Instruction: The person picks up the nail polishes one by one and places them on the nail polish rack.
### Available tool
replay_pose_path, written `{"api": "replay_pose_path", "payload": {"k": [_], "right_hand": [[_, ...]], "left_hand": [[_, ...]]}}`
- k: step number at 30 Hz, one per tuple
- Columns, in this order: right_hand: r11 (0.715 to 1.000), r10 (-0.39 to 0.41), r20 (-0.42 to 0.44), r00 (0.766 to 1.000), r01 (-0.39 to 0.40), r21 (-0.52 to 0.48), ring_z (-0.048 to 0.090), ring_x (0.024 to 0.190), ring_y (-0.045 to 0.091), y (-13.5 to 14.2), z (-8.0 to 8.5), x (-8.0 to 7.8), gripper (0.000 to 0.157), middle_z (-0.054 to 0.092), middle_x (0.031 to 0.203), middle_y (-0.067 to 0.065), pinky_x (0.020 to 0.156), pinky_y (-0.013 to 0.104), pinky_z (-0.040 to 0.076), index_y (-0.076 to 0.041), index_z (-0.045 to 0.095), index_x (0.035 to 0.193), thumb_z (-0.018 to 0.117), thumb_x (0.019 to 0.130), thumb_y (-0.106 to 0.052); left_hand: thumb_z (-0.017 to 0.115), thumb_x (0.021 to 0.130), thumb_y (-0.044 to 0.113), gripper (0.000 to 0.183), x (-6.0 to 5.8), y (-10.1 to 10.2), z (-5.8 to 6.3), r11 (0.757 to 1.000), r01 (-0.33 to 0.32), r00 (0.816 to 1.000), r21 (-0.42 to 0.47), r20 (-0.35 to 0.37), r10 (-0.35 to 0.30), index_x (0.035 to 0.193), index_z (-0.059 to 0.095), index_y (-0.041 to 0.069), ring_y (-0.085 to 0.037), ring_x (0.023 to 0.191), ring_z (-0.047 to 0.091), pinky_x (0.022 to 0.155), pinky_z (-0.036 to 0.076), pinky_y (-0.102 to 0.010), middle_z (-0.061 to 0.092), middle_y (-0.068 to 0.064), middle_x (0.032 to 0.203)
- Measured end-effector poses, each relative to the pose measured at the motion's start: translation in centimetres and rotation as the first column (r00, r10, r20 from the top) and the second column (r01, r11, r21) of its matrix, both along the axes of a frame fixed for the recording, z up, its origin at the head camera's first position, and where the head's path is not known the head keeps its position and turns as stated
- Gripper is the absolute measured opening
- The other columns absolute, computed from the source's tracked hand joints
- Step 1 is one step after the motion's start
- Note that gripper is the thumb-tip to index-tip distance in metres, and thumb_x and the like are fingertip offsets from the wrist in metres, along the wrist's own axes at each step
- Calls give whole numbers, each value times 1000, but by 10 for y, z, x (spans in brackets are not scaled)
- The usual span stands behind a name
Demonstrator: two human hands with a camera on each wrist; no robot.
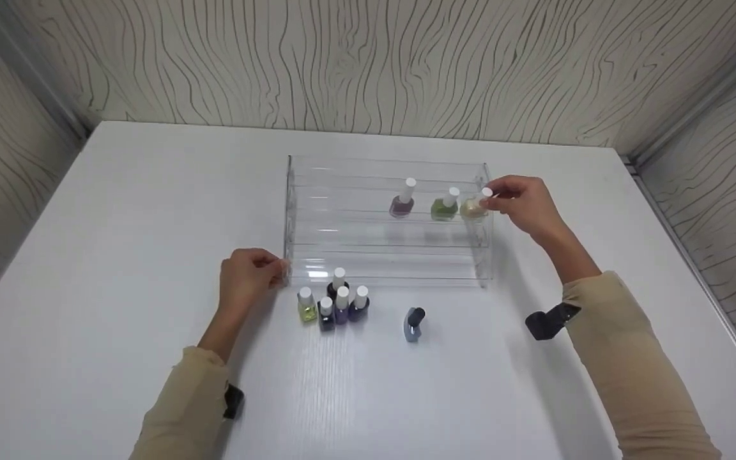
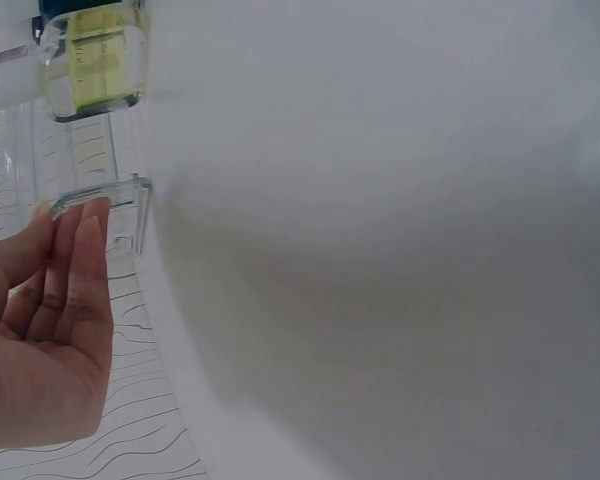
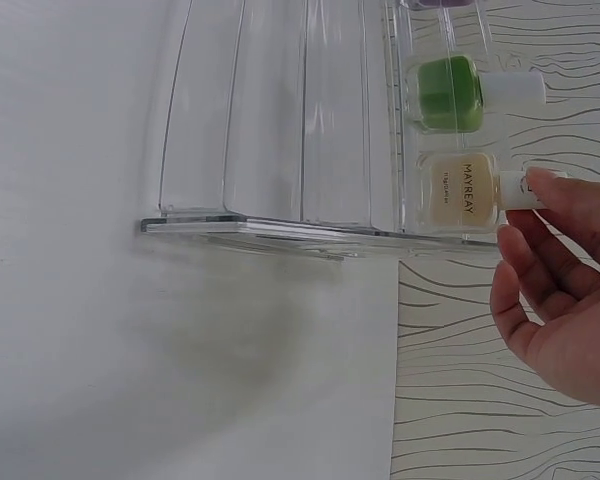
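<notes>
A clear acrylic tiered rack (image 1: 387, 246) stands on the white table. My right hand (image 1: 524, 204) pinches the white cap of a cream nail polish bottle (image 3: 460, 192), which is at the right end of an upper tier. Beside that bottle, on the same tier, are a green nail polish bottle (image 3: 450, 95) and a mauve one (image 1: 402, 206). At the rack's front left corner, my left hand (image 1: 250, 271) pinches the clear side edge (image 2: 100, 190) between thumb and fingers. A yellow nail polish bottle (image 1: 306, 306) stands close to that hand.
Several dark and purple nail polish bottles (image 1: 342, 310) with white caps cluster in front of the rack. Right of them is a grey-blue bottle (image 1: 412, 327) with a black cap. Behind the table (image 1: 151, 204) rises a wood-grain patterned wall (image 1: 342, 64).
</notes>
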State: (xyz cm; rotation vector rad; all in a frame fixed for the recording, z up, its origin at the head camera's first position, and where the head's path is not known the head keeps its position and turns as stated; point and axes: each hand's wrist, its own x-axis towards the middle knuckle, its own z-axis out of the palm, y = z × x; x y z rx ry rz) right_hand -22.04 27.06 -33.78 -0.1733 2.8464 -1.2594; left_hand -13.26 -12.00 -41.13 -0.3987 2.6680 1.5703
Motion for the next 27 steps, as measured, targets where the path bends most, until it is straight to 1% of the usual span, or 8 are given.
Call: {"api": "replay_pose_path", "payload": {"k": [6,7,10,13,14,16,22,27], "right_hand": [[1000,-2,7,1000,2,14,50,82,16,1,-2,0,25,58,94,10,67,20,43,3,61,105,64,85,-12],[1000,-1,5,1000,1,17,50,82,16,1,-3,0,26,58,95,11,67,21,43,3,62,105,64,85,-13],[1000,3,1,1000,-3,14,50,83,16,1,-3,-1,27,58,96,11,69,25,44,2,62,107,64,86,-14],[1000,4,2,1000,-4,14,50,83,17,0,-4,-1,29,58,98,11,70,25,45,2,61,109,64,86,-16],[1000,4,3,1000,-4,13,50,84,17,0,-4,0,30,58,98,11,70,26,45,2,61,109,64,86,-16],[1000,3,7,1000,-3,13,50,84,17,0,-4,0,31,58,98,12,68,22,44,2,61,110,64,86,-17],[1000,5,7,1000,-5,3,51,81,15,2,-4,2,33,59,98,12,66,20,44,2,60,112,64,86,-17],[1000,8,-5,1000,-8,-12,51,78,13,6,-3,4,32,60,97,10,63,19,43,1,61,110,65,85,-19]], "left_hand": [[64,82,3,8,0,0,1,1000,4,1000,-7,1,-4,80,68,-4,-14,58,59,53,48,-22,64,-10,71],[65,82,3,8,0,0,1,1000,6,1000,-11,-8,-6,80,68,-4,-14,58,59,53,48,-22,64,-10,70],[66,82,4,9,1,0,1,1000,8,1000,-15,-27,-9,78,68,-4,-14,57,60,53,49,-22,64,-10,69],[67,81,5,9,1,0,0,1000,6,999,-18,-39,-7,77,68,-3,-15,57,60,53,49,-22,64,-9,68],[66,82,5,9,1,1,0,1000,5,999,-18,-34,-5,78,68,-3,-15,57,60,53,49,-22,64,-9,68],[66,82,5,9,0,1,0,1000,1,1000,-24,-25,-2,78,68,-3,-14,57,60,53,49,-22,64,-9,68],[65,82,5,9,0,1,1,1000,-5,1000,-29,-3,4,78,68,-3,-14,57,59,53,49,-23,64,-9,68],[65,82,5,9,0,1,1,1000,-4,1000,-30,-5,3,77,68,-2,-14,57,59,52,48,-23,64,-8,68]]}}
